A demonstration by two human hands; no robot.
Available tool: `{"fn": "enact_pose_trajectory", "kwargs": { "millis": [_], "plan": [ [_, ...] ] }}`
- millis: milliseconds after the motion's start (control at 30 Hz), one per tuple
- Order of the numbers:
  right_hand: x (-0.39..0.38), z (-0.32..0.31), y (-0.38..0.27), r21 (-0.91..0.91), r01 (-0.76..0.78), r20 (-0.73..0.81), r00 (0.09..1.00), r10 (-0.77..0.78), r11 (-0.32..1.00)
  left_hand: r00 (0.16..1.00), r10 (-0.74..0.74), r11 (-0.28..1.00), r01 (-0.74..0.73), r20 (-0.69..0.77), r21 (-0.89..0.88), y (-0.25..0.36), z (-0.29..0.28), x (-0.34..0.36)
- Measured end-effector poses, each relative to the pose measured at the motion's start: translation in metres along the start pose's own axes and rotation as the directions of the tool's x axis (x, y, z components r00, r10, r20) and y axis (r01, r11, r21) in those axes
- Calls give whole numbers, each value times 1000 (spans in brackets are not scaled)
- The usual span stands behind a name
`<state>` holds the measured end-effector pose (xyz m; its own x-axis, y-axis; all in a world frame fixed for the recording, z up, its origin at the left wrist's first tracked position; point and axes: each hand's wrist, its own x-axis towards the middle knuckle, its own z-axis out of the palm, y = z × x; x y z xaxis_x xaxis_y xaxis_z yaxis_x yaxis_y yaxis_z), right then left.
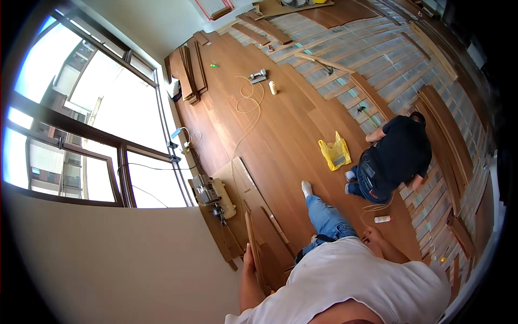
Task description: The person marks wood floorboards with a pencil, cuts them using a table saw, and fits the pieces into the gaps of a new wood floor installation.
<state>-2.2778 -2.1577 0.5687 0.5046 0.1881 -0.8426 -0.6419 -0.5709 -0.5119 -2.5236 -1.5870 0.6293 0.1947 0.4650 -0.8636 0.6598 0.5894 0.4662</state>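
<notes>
My left hand (249,260) is closed around the edge of a long wooden floorboard (252,245), which stands up on its edge at my left side. By my right hip, my right hand (372,235) has its fingers curled; what they hold, if anything, is too small to make out. A thin tan hose (364,216) curves close to that hand. A white bottle with a red label (382,219) lies on the laid floor just beyond it.
A co-worker in dark clothes (402,154) crouches ahead right, beside the bare battens (388,59). A yellow plastic bag (335,151), an upright bottle (273,87) and a nail gun (258,76) are on the floor. An air compressor (215,195) stands under the window; stacked boards (187,73) lie farther off.
</notes>
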Motion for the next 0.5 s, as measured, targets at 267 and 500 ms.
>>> {"fn": "enact_pose_trajectory", "kwargs": {
  "millis": [267, 500],
  "plan": [
    [220, -62, -196, 240, -152, -279, 935, 218, 959, 965, 37, 870, 98, 261, -484, 75, 64, 69],
    [325, -11, -527, -28, 97, -183, 978, -101, 995, 963, -165, 881, 241, 213, -407, 196, 72, 118]
  ]
}}
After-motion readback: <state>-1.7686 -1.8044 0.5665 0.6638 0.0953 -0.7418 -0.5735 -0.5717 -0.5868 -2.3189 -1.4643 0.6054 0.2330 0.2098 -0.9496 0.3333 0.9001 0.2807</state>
